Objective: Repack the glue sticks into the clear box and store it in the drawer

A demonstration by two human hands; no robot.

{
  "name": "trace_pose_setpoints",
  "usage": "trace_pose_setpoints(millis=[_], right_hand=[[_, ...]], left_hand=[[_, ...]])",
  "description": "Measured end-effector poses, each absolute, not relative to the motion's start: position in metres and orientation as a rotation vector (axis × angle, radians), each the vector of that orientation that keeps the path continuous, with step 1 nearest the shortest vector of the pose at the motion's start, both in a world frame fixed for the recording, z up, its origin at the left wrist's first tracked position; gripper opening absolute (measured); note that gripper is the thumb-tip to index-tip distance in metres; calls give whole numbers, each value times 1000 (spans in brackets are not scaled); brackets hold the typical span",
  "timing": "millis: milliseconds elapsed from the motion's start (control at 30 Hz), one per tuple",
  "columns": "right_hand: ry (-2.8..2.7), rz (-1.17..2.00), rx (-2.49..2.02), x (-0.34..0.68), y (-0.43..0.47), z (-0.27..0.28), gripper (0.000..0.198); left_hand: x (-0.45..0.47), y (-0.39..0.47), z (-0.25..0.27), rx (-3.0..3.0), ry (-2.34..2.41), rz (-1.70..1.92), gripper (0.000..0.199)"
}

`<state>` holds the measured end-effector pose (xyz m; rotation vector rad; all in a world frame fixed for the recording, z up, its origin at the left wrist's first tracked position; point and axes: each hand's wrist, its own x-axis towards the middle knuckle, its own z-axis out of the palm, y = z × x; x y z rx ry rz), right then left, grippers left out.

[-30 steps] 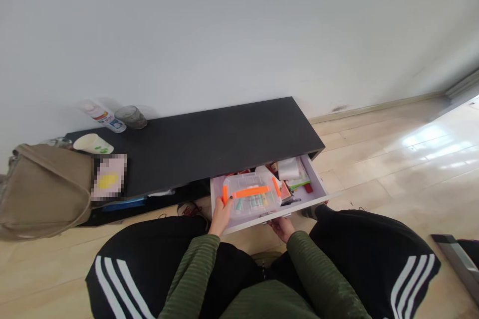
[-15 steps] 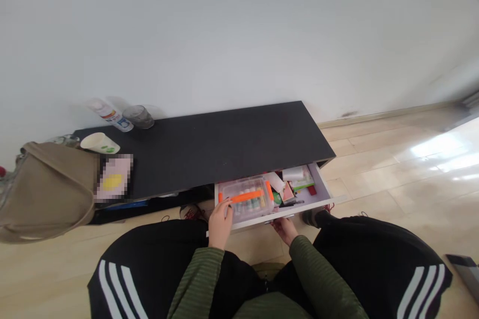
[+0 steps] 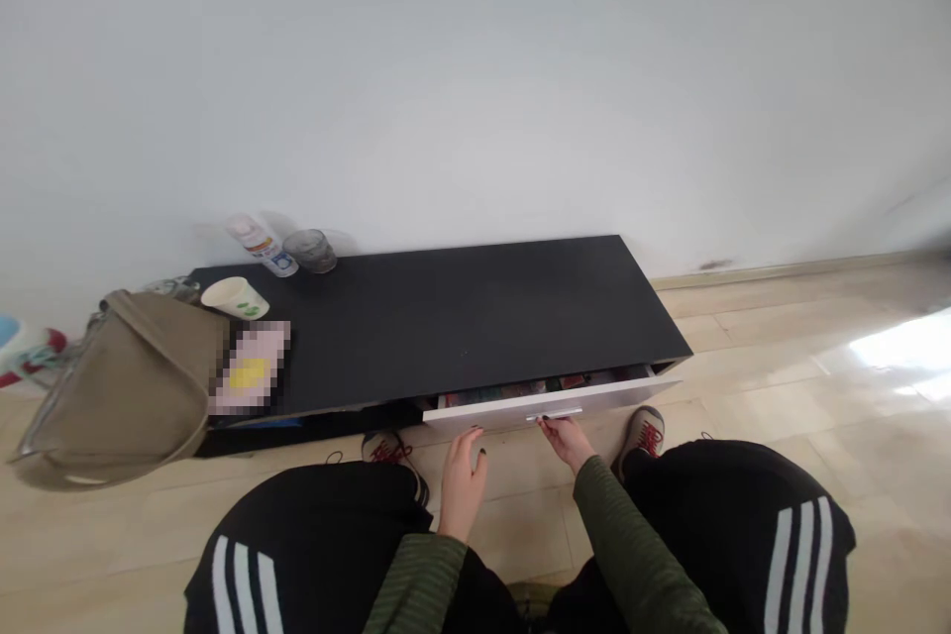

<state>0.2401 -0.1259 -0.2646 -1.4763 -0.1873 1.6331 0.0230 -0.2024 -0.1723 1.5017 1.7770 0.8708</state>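
Note:
The white drawer (image 3: 497, 411) of the low black cabinet (image 3: 461, 317) stands only slightly pulled out, and a narrow strip of its mixed contents shows behind the front panel. My right hand (image 3: 567, 441) has its fingers on the metal drawer handle (image 3: 555, 414), gripping it near its left end. Just in front of the panel's left part is my left hand (image 3: 462, 483), holding nothing, with thumb and fingers apart. The clear case with orange clips is hidden under the cabinet top.
At the cabinet's left end are a taupe bag (image 3: 141, 376), a paper cup (image 3: 236, 297), a spray can (image 3: 265, 246), a glass (image 3: 310, 251) and a blurred-out pink item (image 3: 253, 367). A white wall (image 3: 475, 99) rises behind. My shoes (image 3: 645, 431) flank the drawer.
The drawer has slid inward toward the cabinet, covering most of its contents. My left hand has come off the clear case and out of the drawer; my right hand stays at the handle.

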Motion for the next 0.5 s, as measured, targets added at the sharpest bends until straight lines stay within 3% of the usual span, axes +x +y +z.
trace_pose_setpoints(millis=[233, 367, 433, 500], right_hand=[[-350, 1638, -1584, 232, -80, -246, 26], [-522, 1739, -1703, 233, -94, -223, 26], [-682, 1882, -1744, 234, -111, -197, 25], [-1112, 2211, -1625, 238, -131, -157, 20]], left_hand=[[21, -195, -192, 1420, 1865, 780, 51], [27, -199, -170, 1479, 1812, 330, 34], [25, -205, -145, 1431, 1641, 10, 21], [17, -213, -116, 1284, 1299, -82, 29]])
